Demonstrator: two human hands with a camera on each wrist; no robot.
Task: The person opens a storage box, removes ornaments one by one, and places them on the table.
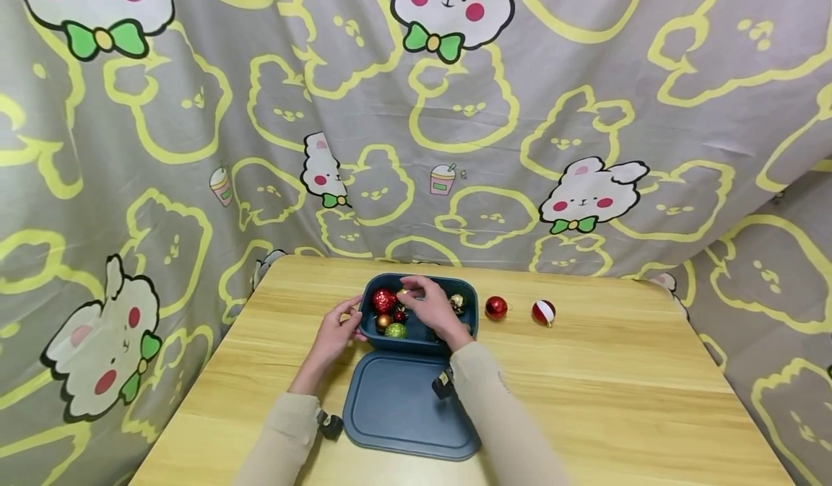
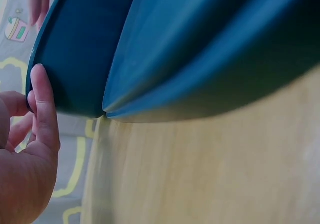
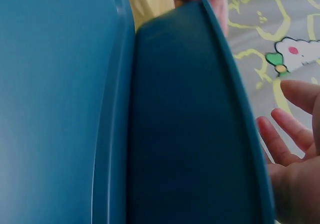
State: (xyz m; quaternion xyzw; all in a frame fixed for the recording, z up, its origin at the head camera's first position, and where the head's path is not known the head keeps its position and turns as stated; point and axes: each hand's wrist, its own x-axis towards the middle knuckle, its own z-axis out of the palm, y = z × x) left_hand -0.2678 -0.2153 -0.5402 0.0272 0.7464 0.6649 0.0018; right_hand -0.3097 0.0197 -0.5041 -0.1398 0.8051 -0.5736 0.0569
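Head view gives me a dark-blue, round-cornered rectangular box [image 1: 403, 345] holding shiny red, gold and green baubles [image 1: 383, 300], its left wall pinched by the left hand [image 1: 338, 327]. The right hand [image 1: 432, 305] hovers over it, fingers loosely parted. Nearer lies a flat blue-grey lid [image 1: 409, 406]; rightward, a glossy red ball [image 1: 496, 307] sits on the pale wooden table [image 1: 617, 370].

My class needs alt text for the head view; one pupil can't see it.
A person's left hand holds a blue box of shiny baubles, the right hand over it. The lid lies in front, and two more baubles sit to the right on the wooden table.
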